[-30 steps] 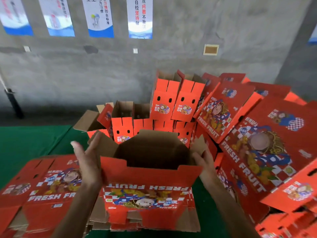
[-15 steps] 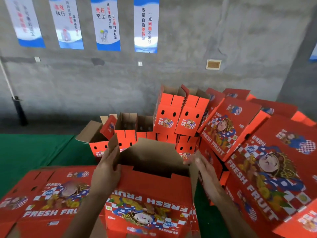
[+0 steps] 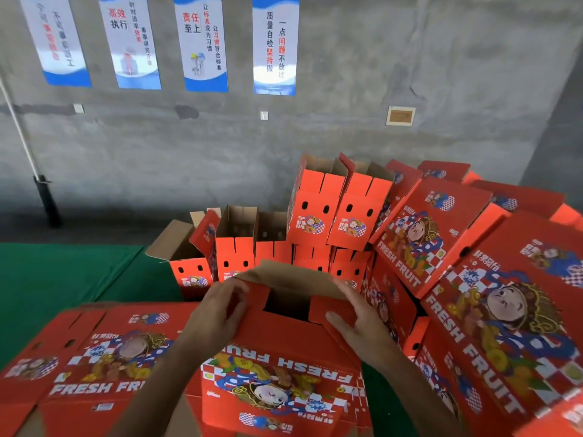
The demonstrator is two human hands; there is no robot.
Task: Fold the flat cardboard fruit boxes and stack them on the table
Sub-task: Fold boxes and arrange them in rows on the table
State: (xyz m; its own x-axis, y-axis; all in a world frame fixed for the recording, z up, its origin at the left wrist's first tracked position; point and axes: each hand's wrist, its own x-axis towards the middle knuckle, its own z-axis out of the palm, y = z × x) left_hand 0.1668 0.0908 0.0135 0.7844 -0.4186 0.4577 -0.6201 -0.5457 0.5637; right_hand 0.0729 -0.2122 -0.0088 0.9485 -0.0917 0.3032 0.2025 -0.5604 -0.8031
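Note:
A red "FRESH FRUIT" box (image 3: 277,373) stands in front of me with its top partly open and a brown rear flap up behind the opening. My left hand (image 3: 217,313) presses the left top flap inward, fingers lying over it. My right hand (image 3: 359,326) presses the right top flap down with fingers stretched flat and thumb spread. A stack of flat printed boxes (image 3: 94,357) lies under and to the left of the box. Folded boxes (image 3: 315,216) stand in rows behind it, some stacked two high.
A tall pile of flat red boxes (image 3: 504,310) leans close on my right. The green table cover (image 3: 63,279) shows at the left. A grey concrete wall with posters (image 3: 274,45) is behind, and a pole (image 3: 28,152) stands at far left.
Both hands have moved from the box's sides onto its top, pushing the side flaps inward and down. The opening has narrowed. The camera view has tilted up.

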